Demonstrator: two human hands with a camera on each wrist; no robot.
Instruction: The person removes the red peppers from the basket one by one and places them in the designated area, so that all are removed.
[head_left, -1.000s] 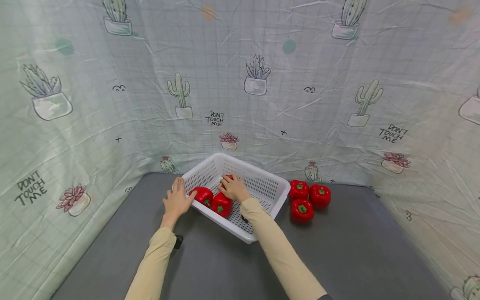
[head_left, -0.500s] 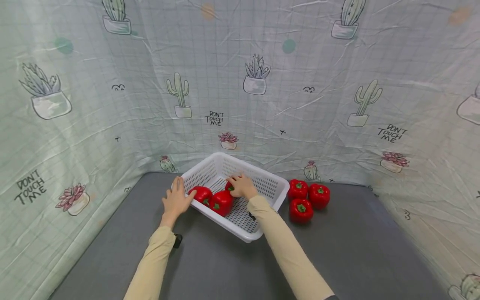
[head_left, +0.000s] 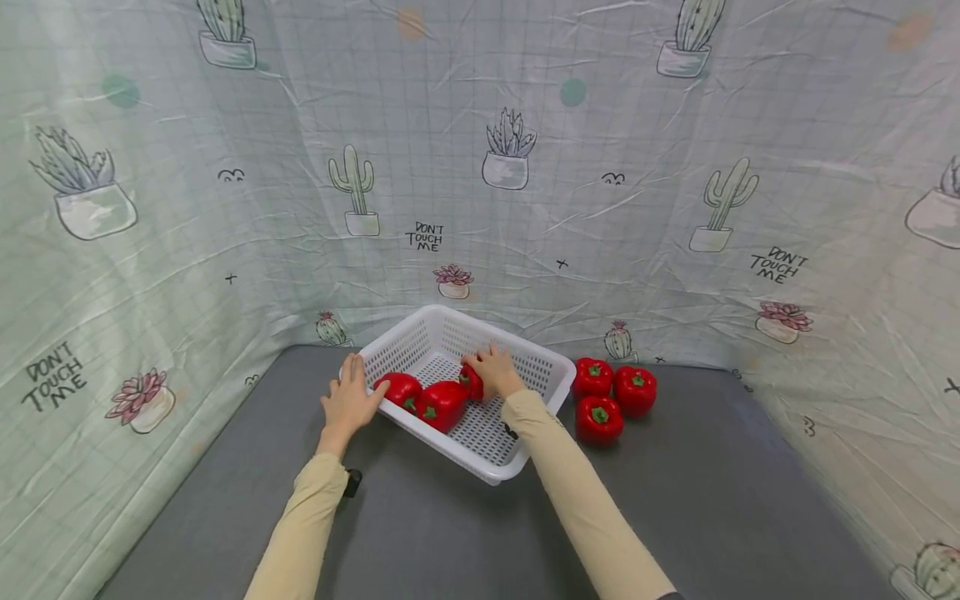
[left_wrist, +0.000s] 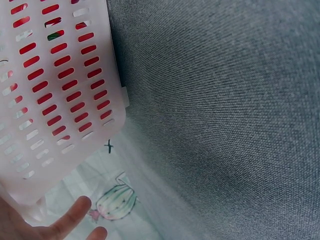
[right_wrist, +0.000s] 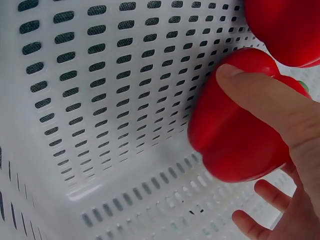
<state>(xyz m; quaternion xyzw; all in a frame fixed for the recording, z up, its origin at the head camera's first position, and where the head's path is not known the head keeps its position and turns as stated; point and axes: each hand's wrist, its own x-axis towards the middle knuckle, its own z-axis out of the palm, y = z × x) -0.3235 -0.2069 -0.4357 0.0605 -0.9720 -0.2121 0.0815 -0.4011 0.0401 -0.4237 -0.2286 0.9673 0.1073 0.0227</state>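
Note:
A white perforated plastic basket (head_left: 452, 450) stands at an angle on the grey table. Inside, two red bell peppers lie along the near-left wall: the left pepper (head_left: 398, 389) and the middle pepper (head_left: 442, 405). My right hand (head_left: 495, 372) reaches in and grips a third red bell pepper (right_wrist: 225, 132), thumb over one side, just right of the middle one. At the basket's left corner my left hand (head_left: 349, 407) rests with its thumb at the rim. In the left wrist view its fingers (left_wrist: 75, 212) extend fairly straight past the basket's end.
Right of the basket, three more red bell peppers sit close together on the table: one at the back (head_left: 592, 377), one to the right (head_left: 635, 392), one in front (head_left: 599, 421). A cactus-print curtain (head_left: 450, 167) hangs behind and along both sides.
My right hand has shifted right inside the basket with the pepper it grips. The middle pepper has turned, so its stem now points left. The left hand stays at the corner.

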